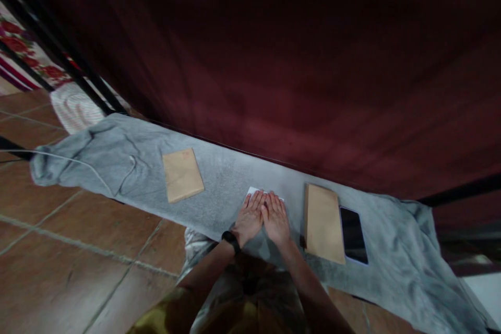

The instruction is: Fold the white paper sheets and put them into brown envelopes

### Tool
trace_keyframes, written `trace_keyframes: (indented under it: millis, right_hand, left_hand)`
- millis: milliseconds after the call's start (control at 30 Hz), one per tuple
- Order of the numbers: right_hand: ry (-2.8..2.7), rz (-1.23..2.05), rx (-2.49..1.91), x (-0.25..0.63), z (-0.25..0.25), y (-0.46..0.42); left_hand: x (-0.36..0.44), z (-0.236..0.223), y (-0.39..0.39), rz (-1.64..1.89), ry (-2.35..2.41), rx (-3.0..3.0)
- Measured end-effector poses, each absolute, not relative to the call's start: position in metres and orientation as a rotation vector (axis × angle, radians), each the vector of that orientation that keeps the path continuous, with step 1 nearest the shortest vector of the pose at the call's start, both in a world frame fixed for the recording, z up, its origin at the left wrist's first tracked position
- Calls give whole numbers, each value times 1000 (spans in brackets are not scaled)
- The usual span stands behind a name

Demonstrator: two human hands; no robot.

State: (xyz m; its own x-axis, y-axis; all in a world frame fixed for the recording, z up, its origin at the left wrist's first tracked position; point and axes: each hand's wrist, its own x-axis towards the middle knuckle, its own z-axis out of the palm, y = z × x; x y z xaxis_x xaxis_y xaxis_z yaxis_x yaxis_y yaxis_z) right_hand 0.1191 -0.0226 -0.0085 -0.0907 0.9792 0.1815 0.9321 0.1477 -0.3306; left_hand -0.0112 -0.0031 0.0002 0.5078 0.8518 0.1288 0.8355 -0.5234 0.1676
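Observation:
My left hand lies flat, fingers stretched out, on a sheet of white paper. Beside it and touching it, my right hand is pressed flat on the same paper. Only the far edge of the paper shows past the fingertips; the rest is hidden under both hands. A single brown envelope or paper packet rests to the left. To the right sits a thicker brown stack, perhaps envelopes, with a dark-screened phone along its right side.
A grey cloth covers the long, narrow surface. A dark red curtain hangs along its far side. A thin white cable runs over the cloth's left end. Brown floor tiles show at the lower left.

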Motion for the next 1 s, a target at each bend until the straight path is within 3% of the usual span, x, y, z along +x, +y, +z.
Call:
trace_keyframes:
  millis: [400, 1000]
  right_hand:
    - [-1999, -246, -1821, 144, -37, -44]
    - [-2083, -29, -1657, 158, -25, -57]
  left_hand:
    - [-53, -6, -2, 428, 1550, 2662]
    - [-68, 15, 3, 202, 1081, 2948]
